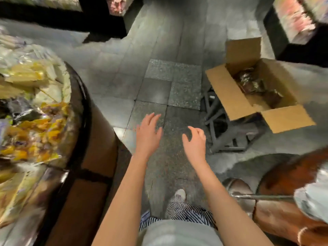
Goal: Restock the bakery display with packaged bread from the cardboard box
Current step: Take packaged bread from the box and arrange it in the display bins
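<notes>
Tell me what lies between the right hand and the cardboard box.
In the head view, dark floor tile beside the right hand, then the grey stand under the cardboard box.

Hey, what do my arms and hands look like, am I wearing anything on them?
No sleeves, gloves or watch show: the left forearm and right forearm are bare to the frame's edge. The left hand and right hand show no rings, though blur hides fine detail.

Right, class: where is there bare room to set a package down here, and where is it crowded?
Free: the floor tiles between the round display and the cardboard box. Crowded: the display top, heaped with packaged bread; packages fill the box's far end.
</notes>
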